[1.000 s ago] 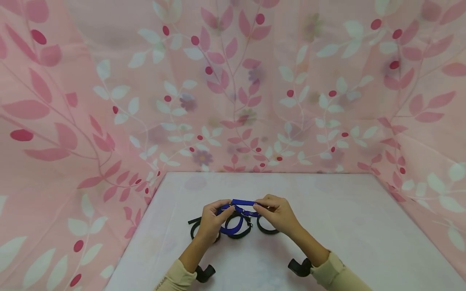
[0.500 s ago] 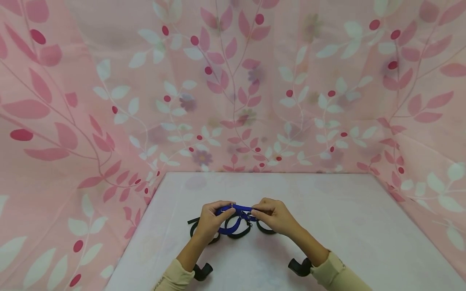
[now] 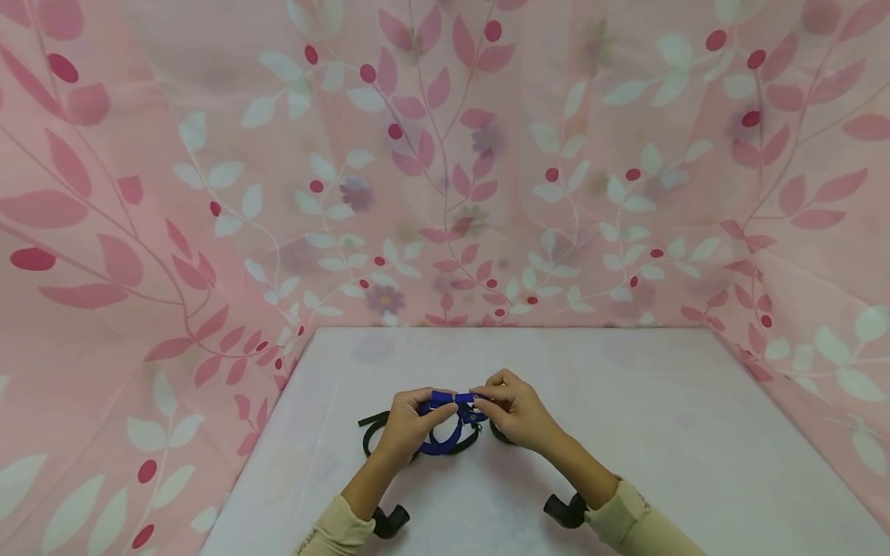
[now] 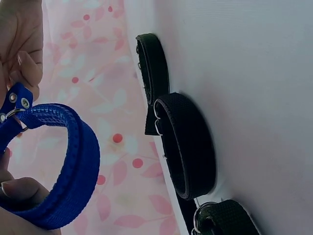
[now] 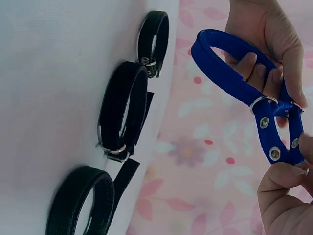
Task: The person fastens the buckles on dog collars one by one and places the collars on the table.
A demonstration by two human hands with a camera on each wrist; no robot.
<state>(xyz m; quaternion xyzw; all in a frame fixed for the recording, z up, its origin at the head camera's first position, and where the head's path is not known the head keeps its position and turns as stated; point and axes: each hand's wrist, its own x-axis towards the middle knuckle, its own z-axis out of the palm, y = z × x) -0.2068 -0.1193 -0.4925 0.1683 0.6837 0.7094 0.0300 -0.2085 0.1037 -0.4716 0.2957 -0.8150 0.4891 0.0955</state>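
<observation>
A blue webbing collar [image 5: 220, 73] with a metal ring and metal eyelets is held up between both hands, closed into a loop. In the head view my left hand [image 3: 406, 425] grips the loop near its ring, thumb on the near side. The right hand [image 3: 520, 413] pinches the eyelet end of the strap, which is doubled back in the right wrist view. Fingertips of the two hands are close together. Part of the fastening is covered by fingers. Below the hands lie black collars: one at left [image 3: 373, 425], one in the middle [image 3: 464, 448], one at right [image 3: 501, 435], mostly hidden.
The black collars stand on edge in a row on the white table [image 3: 626, 432]. Pink floral cloth [image 3: 445, 193] encloses the back and sides. A black curved device sits at each wrist, left [image 3: 391, 522] and right [image 3: 565, 511].
The right hand has moved left, closer to the left hand. The length of blue strap showing between them has shortened. The left hand has barely moved and keeps its grip.
</observation>
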